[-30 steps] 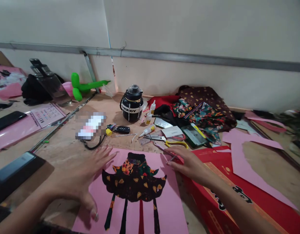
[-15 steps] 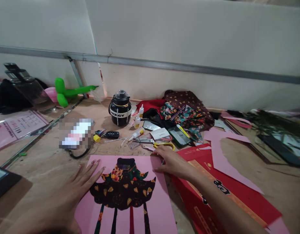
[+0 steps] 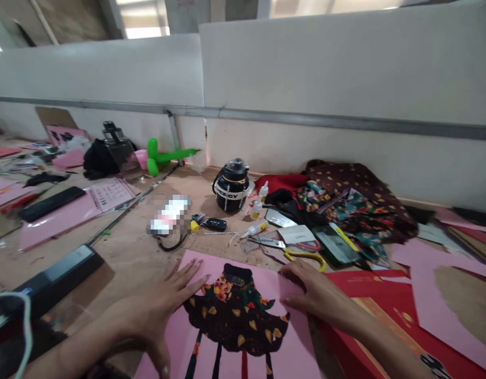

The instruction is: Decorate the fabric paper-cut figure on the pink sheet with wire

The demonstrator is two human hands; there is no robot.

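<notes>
A pink sheet of paper [image 3: 223, 363] lies before me with a fabric collage [image 3: 239, 321] on it. The collage has a black top, a floral band, a dark brown scalloped part with gold drop shapes and narrow strips below. Spread flat, the fingers of my left hand [image 3: 170, 300] press on the sheet's left side. At the upper right edge, my right hand [image 3: 316, 289] rests with thumb and forefinger apart, fingertips on the paper. Just beyond that hand are yellow-handled scissors [image 3: 306, 257], partly hidden.
Behind stand a black bottle [image 3: 232, 189] and small glue bottles [image 3: 262, 196]. A phone [image 3: 170, 215] and car key [image 3: 214, 224] lie left of them. Patterned fabric [image 3: 353, 184] is heaped at back right. A red printed sheet [image 3: 341, 337] and pink paper offcut [image 3: 428, 295] lie right.
My view has turned left and up, so things appear farther right and more of the left table shows. Both hands stay on the pink sheet.
</notes>
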